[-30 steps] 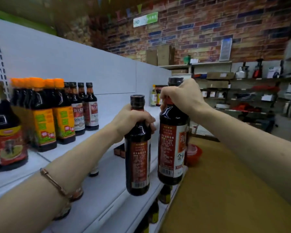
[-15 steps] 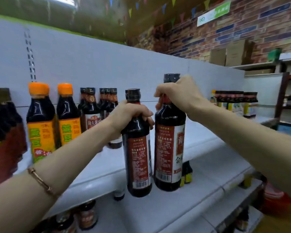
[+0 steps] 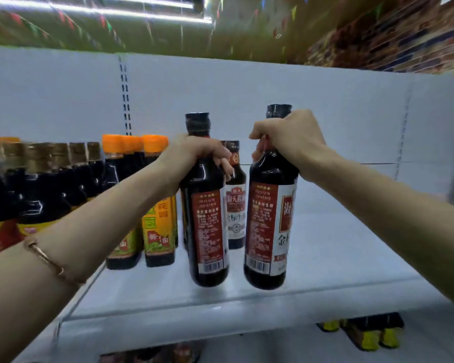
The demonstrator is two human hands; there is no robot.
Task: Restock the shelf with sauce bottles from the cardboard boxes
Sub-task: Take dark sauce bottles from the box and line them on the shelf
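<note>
Sauce bottles, two in all, hang by their necks just above the shelf (image 3: 325, 271): the left hand (image 3: 194, 155) wraps its fingers around one bottle (image 3: 207, 218), the right hand (image 3: 286, 137) around the other bottle (image 3: 269, 221), a grip that suits lowering them upright. One matching bottle (image 3: 235, 205) stands at twelve o'clock behind, three orange-capped bottles (image 3: 155, 205) at nine o'clock.

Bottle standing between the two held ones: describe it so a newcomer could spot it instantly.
Start at the white shelf and find the two dark bottles held by their necks, one in the left hand, one in the right hand. In the gap behind them stands a dark bottle. Alone there, it shows a white front label, while the held ones show red back labels.
</note>
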